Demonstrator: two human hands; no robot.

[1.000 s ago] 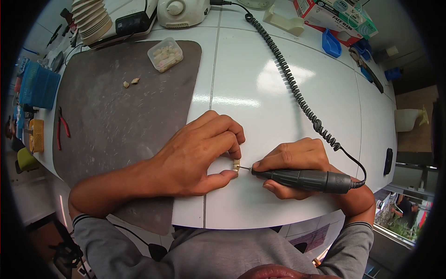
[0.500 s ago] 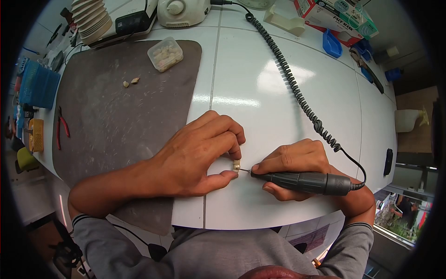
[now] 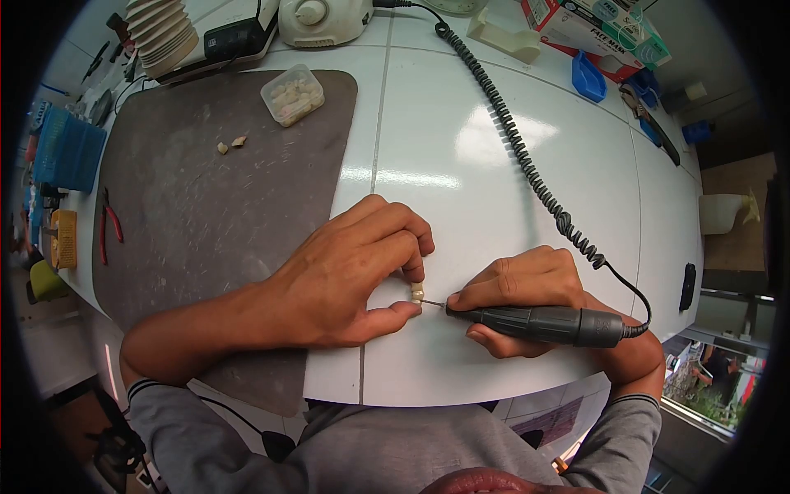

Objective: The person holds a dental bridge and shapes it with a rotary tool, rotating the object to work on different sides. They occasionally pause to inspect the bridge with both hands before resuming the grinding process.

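My left hand [image 3: 362,276] pinches a small cream tooth-like piece [image 3: 417,291] upright between thumb and fingers, over the white tabletop. Part of the piece is covered by the fingertips. In my right hand [image 3: 527,280] lies a dark rotary handpiece [image 3: 527,323], gripped like a pen and pointing left. Its thin metal bur [image 3: 433,303] reaches the lower end of the piece, near my left thumb tip. From the handpiece's back end a coiled black cord [image 3: 514,136] runs up to a cream control box [image 3: 322,20].
On the brown mat [image 3: 206,198] stand a clear plastic tub [image 3: 294,95] of pale pieces and two loose bits [image 3: 230,145]. Red-handled pliers [image 3: 110,226] rest at its left edge. Toward the back right are a blue tray [image 3: 587,78] and a face mask box [image 3: 592,37].
The tooth-like piece has turned slightly between my left fingers. The handpiece has shifted a tiny bit to the right; otherwise both hands stay in place.
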